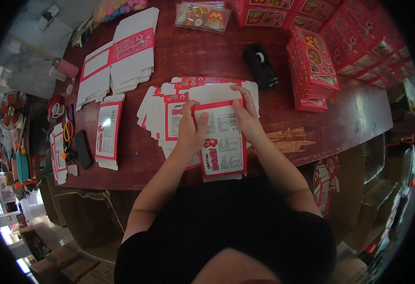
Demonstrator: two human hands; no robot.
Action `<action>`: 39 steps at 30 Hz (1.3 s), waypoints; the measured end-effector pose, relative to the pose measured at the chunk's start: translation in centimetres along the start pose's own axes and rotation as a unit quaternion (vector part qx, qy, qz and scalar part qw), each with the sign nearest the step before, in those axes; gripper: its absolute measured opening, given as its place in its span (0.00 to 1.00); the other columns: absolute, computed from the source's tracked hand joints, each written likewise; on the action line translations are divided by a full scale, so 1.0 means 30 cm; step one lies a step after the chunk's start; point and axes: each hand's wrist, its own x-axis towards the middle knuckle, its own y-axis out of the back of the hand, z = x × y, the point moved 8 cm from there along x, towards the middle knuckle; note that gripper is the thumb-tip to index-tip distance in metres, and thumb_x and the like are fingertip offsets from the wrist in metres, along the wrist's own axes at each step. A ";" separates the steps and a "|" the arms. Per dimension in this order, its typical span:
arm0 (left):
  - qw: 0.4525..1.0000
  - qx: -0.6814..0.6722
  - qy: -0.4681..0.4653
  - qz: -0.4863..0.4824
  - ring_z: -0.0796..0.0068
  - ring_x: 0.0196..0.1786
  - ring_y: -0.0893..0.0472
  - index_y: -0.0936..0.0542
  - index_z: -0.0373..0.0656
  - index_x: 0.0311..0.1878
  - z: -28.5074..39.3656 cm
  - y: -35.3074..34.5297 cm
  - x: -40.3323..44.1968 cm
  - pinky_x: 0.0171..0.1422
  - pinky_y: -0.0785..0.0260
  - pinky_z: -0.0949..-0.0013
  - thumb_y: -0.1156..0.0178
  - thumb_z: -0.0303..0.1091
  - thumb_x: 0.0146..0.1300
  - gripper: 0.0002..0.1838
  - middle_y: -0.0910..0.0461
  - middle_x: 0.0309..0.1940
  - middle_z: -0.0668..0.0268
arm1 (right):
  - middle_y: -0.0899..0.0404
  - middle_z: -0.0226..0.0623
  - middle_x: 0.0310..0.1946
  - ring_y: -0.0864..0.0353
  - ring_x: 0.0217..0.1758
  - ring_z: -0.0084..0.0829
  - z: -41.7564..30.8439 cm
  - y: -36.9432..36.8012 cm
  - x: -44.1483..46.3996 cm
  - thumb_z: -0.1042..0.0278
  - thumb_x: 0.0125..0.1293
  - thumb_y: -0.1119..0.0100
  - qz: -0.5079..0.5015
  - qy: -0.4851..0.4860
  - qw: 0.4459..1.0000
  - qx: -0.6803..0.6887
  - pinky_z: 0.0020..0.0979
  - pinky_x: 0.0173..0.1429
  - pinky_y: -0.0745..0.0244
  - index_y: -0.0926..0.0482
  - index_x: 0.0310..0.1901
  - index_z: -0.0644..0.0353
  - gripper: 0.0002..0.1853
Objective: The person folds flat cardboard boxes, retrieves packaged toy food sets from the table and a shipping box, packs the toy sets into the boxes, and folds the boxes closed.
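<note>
A red-and-white printed carton (224,158) is held between my two hands near the table's front edge, its barcode and text panel facing up. My left hand (192,130) grips its left upper edge, thumb lying on the printed face. My right hand (249,118) holds the upper right corner, with the thumb on top and fingers round the far edge. Beneath and behind it lies a loose pile of flat cartons (172,118), partly hidden by my hands and the held carton. Whether the held carton is folded open inside cannot be seen.
Stacked white-and-red cartons (131,59) lie at back left, with one carton (108,132) nearer. A black tape dispenser (260,66), finished red boxes (314,66) and plastic-wrapped packs (202,18) stand farther back. Scissors (68,130) and a black case (83,149) lie left.
</note>
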 end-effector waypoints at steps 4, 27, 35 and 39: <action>0.994 -0.094 0.001 0.049 0.72 0.43 0.26 0.34 0.39 0.49 -0.043 0.018 0.004 0.47 0.34 0.71 0.51 0.42 0.69 0.16 0.27 0.41 0.59 | 0.34 0.32 0.54 0.34 0.55 0.22 0.001 -0.002 0.004 0.67 0.70 0.54 0.005 -0.001 1.000 -0.008 0.24 0.57 0.37 0.33 0.56 0.55 0.15; 0.979 -0.154 0.111 0.070 0.83 0.36 0.23 0.26 0.37 0.44 0.011 0.064 0.087 0.37 0.30 0.80 0.39 0.26 0.58 0.11 0.22 0.35 0.65 | 0.24 0.27 0.34 0.27 0.37 0.16 -0.094 -0.028 0.000 0.74 0.62 0.43 0.087 0.030 0.992 -0.090 0.18 0.42 0.31 0.25 0.38 0.61 0.04; 0.981 -0.180 0.055 -0.043 0.77 0.42 0.22 0.20 0.38 0.46 0.053 0.049 0.066 0.47 0.28 0.75 0.33 0.30 0.55 0.15 0.20 0.41 0.63 | 0.22 0.28 0.33 0.25 0.35 0.18 -0.056 0.040 0.044 0.69 0.65 0.45 0.114 -0.017 0.993 0.039 0.21 0.41 0.29 0.24 0.35 0.59 0.04; 0.989 -0.110 0.019 -0.101 0.72 0.52 0.23 0.20 0.39 0.49 0.137 0.059 0.031 0.56 0.30 0.71 0.33 0.30 0.54 0.18 0.21 0.48 0.61 | 0.21 0.33 0.35 0.23 0.37 0.22 -0.051 0.040 0.044 0.70 0.66 0.46 0.096 -0.050 0.993 0.042 0.24 0.44 0.27 0.25 0.35 0.60 0.04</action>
